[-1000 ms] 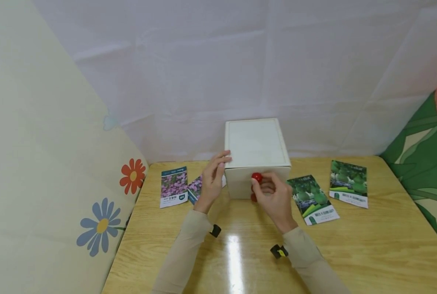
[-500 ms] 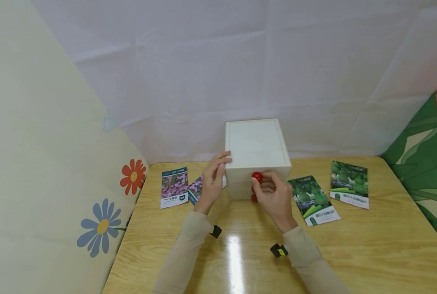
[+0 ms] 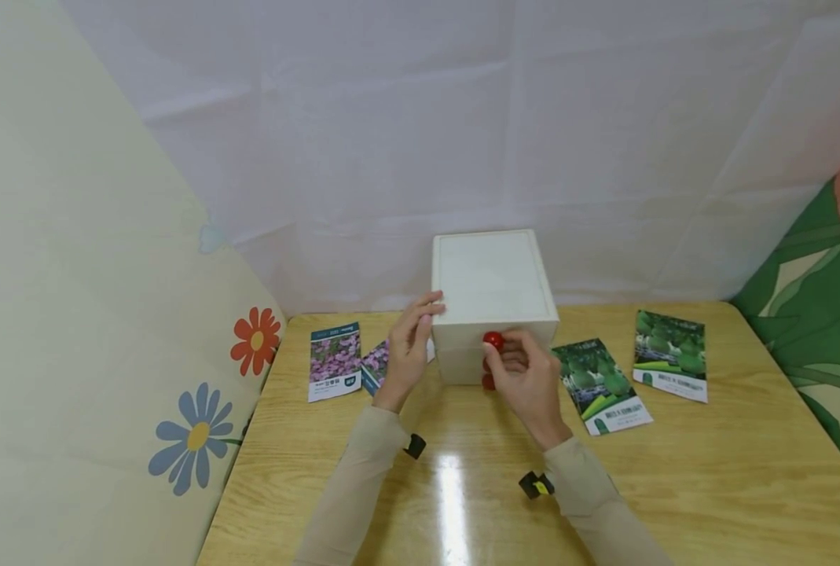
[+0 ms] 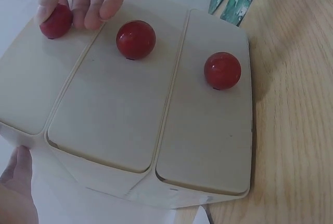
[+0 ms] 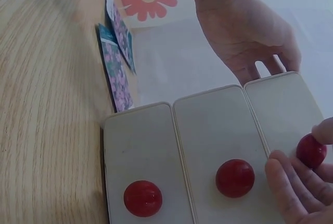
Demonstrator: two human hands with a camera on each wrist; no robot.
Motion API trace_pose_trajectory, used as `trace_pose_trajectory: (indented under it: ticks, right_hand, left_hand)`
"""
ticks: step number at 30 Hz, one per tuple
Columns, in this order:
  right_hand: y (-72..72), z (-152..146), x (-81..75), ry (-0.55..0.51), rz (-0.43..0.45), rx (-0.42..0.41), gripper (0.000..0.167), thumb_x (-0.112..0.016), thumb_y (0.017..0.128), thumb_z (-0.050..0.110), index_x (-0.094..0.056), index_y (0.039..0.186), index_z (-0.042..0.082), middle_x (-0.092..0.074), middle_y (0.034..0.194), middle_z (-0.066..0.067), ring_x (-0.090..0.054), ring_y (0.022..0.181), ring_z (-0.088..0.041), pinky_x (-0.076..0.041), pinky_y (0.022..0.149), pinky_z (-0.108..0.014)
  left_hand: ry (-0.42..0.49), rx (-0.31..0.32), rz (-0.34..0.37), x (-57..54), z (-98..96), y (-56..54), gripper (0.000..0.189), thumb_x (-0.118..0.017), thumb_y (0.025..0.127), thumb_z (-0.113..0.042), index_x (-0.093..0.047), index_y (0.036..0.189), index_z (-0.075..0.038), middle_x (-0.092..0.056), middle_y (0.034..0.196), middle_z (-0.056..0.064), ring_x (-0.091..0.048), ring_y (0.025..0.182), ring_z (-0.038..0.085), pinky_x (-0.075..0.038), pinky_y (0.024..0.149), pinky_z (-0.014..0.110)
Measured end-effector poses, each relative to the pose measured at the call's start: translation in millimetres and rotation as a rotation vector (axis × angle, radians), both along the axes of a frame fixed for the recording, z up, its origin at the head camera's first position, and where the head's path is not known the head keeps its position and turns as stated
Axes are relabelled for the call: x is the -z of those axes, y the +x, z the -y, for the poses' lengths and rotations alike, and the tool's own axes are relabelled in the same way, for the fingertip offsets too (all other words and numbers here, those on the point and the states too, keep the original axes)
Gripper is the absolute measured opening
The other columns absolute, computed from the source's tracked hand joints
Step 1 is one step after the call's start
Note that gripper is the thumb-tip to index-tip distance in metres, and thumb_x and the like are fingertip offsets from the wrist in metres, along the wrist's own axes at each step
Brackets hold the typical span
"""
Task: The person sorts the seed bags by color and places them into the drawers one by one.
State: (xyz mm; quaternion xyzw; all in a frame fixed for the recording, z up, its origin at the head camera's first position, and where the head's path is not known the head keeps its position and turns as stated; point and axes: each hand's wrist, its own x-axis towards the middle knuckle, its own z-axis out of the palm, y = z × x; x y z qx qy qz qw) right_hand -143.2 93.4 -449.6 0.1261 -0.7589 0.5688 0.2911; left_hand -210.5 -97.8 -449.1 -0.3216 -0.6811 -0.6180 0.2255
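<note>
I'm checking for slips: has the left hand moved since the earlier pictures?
No: in the head view, the left hand shows no visible shift against the leftmost flower packet; its fingers touch the white box.

The head view is looking forward and down from behind and above the left grip (image 3: 408,352) and right grip (image 3: 530,384), standing well back. Both wrist views are facing the front panels (image 4: 106,109) close up, tipped sideways, the left peering toward the right grip, the right toward the left grip, sharing red knobs (image 4: 136,39) at and below the right grip.
</note>
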Motion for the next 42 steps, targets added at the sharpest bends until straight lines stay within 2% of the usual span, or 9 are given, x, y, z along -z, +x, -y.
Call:
trace_pose_trajectory:
  ticks: [5, 10, 17, 24, 28, 35, 42]
  right_hand:
    - [1.7, -1.7, 0.3, 0.009, 0.023, -0.006, 0.024, -0.075, 0.087, 0.001, -0.065, 0.106, -0.008, -0.073, 0.09, -0.019, -0.072, 0.075, -0.031, -0.059, 0.065, -0.018]
    - [4.3, -3.4, 3.4, 0.005, 0.027, -0.015, 0.025, -0.076, 0.085, -0.001, -0.065, 0.105, -0.008, -0.073, 0.093, -0.019, -0.071, 0.076, -0.033, -0.061, 0.067, -0.024]
    - [7.2, -4.9, 17.5, 0.038, 0.008, 0.028, 0.024, -0.078, 0.082, -0.003, -0.065, 0.101, -0.008, -0.071, 0.091, -0.021, -0.071, 0.073, -0.033, -0.061, 0.062, -0.028]
    - [7.0, -3.5, 29.5, 0.022, 0.021, 0.062, 0.023, -0.078, 0.08, -0.005, -0.065, 0.098, -0.01, -0.069, 0.091, -0.024, -0.07, 0.072, -0.034, -0.061, 0.063, -0.042]
    - [5.1, -1.5, 36.1, 0.008, 0.012, 0.072, 0.023, -0.079, 0.078, -0.008, -0.065, 0.097, -0.01, -0.069, 0.091, -0.024, -0.07, 0.07, -0.035, -0.061, 0.062, -0.036]
    - [5.2, 5.1, 44.7, -0.047, 0.008, 0.091, 0.023, -0.079, 0.077, -0.01, -0.069, 0.097, -0.01, -0.067, 0.093, -0.023, -0.07, 0.071, -0.033, -0.059, 0.066, -0.016]
    - [6.1, 13.3, 51.7, -0.175, 0.059, 0.092, 0.026, -0.077, 0.077, -0.014, -0.069, 0.102, -0.013, -0.063, 0.097, -0.026, -0.069, 0.078, -0.04, -0.061, 0.07, -0.024]
  left_hand:
    - [0.007, 0.002, -0.002, 1.4, 0.0, -0.5, 0.028, -0.039, 0.101, 0.012, -0.062, 0.117, 0.013, -0.055, 0.136, 0.033, -0.049, 0.134, 0.045, -0.039, 0.118, 0.042]
    - [0.013, 0.0, -0.016, 2.8, -0.4, -1.7, 0.027, -0.04, 0.101, 0.012, -0.062, 0.116, 0.013, -0.056, 0.134, 0.034, -0.05, 0.132, 0.046, -0.04, 0.117, 0.041]
    - [0.021, 0.007, -0.009, 2.5, -0.2, -0.6, 0.027, -0.039, 0.101, 0.013, -0.062, 0.116, 0.014, -0.055, 0.135, 0.035, -0.049, 0.133, 0.047, -0.039, 0.117, 0.044]
    - [0.015, 0.002, -0.003, 0.8, -1.1, 0.3, 0.027, -0.039, 0.1, 0.014, -0.061, 0.116, 0.014, -0.055, 0.135, 0.034, -0.049, 0.133, 0.047, -0.039, 0.117, 0.043]
    - [0.012, 0.004, -0.014, 3.3, -1.6, -2.7, 0.027, -0.039, 0.1, 0.015, -0.061, 0.116, 0.015, -0.055, 0.134, 0.035, -0.049, 0.132, 0.048, -0.039, 0.117, 0.044]
    - [0.032, 0.0, -0.023, 26.9, -0.9, -17.5, 0.03, -0.039, 0.103, 0.008, -0.063, 0.12, 0.006, -0.056, 0.14, 0.024, -0.049, 0.137, 0.037, -0.037, 0.119, 0.041]
    - [0.022, 0.004, 0.006, 2.7, -1.4, -0.3, 0.027, -0.039, 0.1, 0.013, -0.061, 0.116, 0.014, -0.055, 0.135, 0.033, -0.049, 0.134, 0.045, -0.038, 0.118, 0.044]
